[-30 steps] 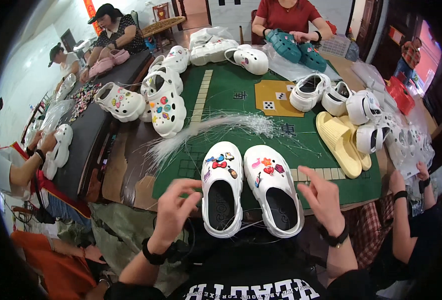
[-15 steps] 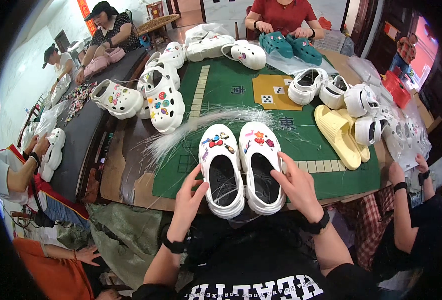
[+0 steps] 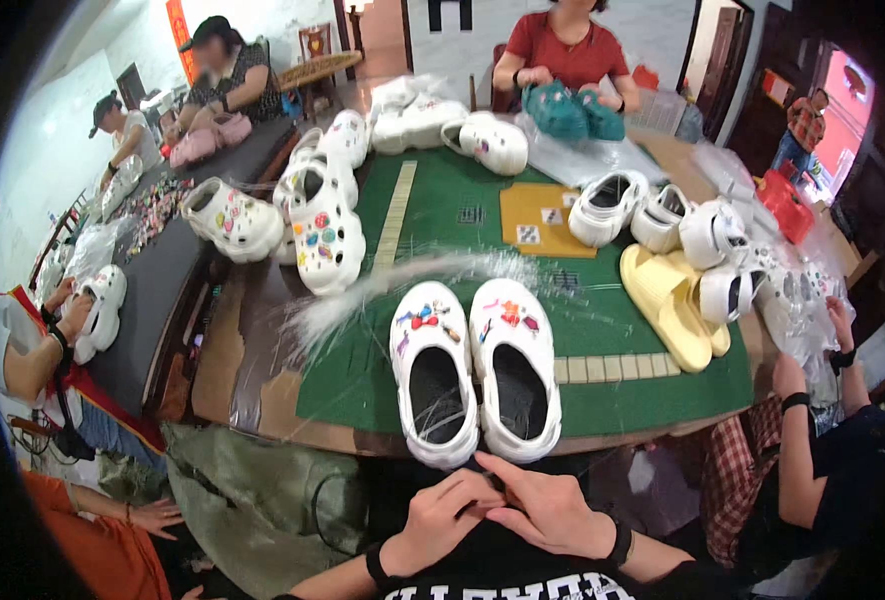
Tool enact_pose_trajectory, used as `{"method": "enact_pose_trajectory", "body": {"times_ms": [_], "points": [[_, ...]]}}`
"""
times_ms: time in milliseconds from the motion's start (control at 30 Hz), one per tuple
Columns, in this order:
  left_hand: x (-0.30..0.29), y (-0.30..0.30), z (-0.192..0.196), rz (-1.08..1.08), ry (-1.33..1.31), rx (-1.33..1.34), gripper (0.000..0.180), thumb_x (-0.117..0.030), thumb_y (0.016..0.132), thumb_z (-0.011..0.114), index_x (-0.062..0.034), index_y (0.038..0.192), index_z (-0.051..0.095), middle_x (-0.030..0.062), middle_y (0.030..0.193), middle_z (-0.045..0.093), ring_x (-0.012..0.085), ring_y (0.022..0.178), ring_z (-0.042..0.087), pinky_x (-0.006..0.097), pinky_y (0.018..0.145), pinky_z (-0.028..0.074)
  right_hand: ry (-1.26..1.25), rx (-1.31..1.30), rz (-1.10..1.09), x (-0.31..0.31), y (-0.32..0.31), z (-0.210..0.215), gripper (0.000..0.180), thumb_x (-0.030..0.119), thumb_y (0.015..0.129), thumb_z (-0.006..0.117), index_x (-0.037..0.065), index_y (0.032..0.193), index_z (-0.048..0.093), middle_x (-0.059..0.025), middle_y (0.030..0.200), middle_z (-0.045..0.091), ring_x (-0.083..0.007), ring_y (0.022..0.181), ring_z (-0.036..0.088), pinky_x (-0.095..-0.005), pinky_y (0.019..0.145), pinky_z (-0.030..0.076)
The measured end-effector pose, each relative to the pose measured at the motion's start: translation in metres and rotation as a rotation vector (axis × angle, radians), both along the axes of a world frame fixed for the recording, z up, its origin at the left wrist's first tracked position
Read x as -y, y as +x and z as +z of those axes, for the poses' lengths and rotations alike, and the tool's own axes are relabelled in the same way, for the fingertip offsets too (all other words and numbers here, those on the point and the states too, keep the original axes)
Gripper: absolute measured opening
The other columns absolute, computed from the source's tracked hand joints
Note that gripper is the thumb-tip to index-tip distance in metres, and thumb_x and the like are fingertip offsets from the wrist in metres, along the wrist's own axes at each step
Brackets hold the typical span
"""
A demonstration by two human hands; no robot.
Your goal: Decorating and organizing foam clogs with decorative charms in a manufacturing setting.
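Pair of white foam clogs with coloured charms on the toes: left clog (image 3: 435, 375), right clog (image 3: 515, 370), side by side at the near edge of the green tabletop mat (image 3: 343, 400). I read their long axes as near-far, toes far, heels toward me. My left hand (image 3: 453, 515) and right hand (image 3: 553, 505) sit just near of the heels, fingers bunched together; can't tell if they pinch anything. Right hand is nearer, index tip by the heels, contact unclear.

a wide fisheye on the wearer's head looks down and forward across the tabletop (image 3: 258, 300) from close above its near edge.
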State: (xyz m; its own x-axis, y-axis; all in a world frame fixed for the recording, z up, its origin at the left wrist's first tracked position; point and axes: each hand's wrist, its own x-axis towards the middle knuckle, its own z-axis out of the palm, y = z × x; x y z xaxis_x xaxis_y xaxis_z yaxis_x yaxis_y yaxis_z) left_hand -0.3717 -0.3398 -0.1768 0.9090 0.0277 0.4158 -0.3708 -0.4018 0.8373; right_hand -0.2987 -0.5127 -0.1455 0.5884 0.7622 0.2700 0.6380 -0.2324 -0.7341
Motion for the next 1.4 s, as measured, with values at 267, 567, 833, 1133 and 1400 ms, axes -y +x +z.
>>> {"method": "enact_pose_trajectory", "body": {"times_ms": [267,567,833,1133,1400], "points": [[0.009,-0.004,0.005,0.183,-0.467,-0.221,0.013,-0.004,0.096,0.055,0.0057,0.1,0.063,0.0098,0.082,0.069,0.0124,0.066,0.066,0.024,0.056,0.05,-0.027,0.299,-0.085,0.01,0.026,0.005,0.015,0.017,0.086,0.069,0.007,0.094,0.06,-0.0052,0.082,0.057,-0.024,0.07,0.064,-0.0331,0.055,0.05],[0.003,0.007,0.002,-0.138,-0.462,-0.621,0.035,-0.008,0.101,0.044,0.0003,0.135,0.049,0.0101,0.087,0.07,0.0113,0.053,0.061,0.022,0.047,0.047,-0.036,0.156,-0.1,-0.007,0.054,0.013,0.017,0.024,0.092,0.06,0.008,0.092,0.054,-0.0126,0.073,0.059,-0.0315,0.068,0.063,-0.0412,0.053,0.048],[0.01,0.03,0.003,-0.283,-0.838,-0.627,0.043,-0.019,0.105,0.037,-0.0049,0.144,0.032,0.0132,0.105,0.067,0.0132,0.051,0.057,0.02,0.041,0.043,-0.14,0.087,-0.254,-0.001,0.082,0.025,0.017,0.024,0.092,0.062,0.008,0.098,0.059,-0.0087,0.078,0.065,-0.0293,0.068,0.065,-0.035,0.059,0.05],[0.022,0.035,-0.003,-0.184,-0.844,-0.576,0.035,-0.017,0.103,0.046,-0.0011,0.133,0.046,0.0132,0.108,0.066,0.0158,0.063,0.064,0.023,0.053,0.052,-0.33,0.021,0.256,0.001,0.121,0.036,0.018,0.025,0.09,0.059,0.007,0.095,0.063,-0.009,0.084,0.064,-0.0272,0.078,0.062,-0.0369,0.067,0.047],[0.028,0.038,0.004,-0.078,-0.852,-0.572,0.026,-0.015,0.101,0.049,0.0023,0.12,0.051,0.0164,0.096,0.066,0.0174,0.067,0.066,0.025,0.056,0.054,-0.198,-0.107,0.332,0.002,0.126,0.024,0.018,0.023,0.087,0.061,0.006,0.09,0.066,-0.0108,0.079,0.066,-0.0268,0.074,0.063,-0.0371,0.066,0.046]]}}
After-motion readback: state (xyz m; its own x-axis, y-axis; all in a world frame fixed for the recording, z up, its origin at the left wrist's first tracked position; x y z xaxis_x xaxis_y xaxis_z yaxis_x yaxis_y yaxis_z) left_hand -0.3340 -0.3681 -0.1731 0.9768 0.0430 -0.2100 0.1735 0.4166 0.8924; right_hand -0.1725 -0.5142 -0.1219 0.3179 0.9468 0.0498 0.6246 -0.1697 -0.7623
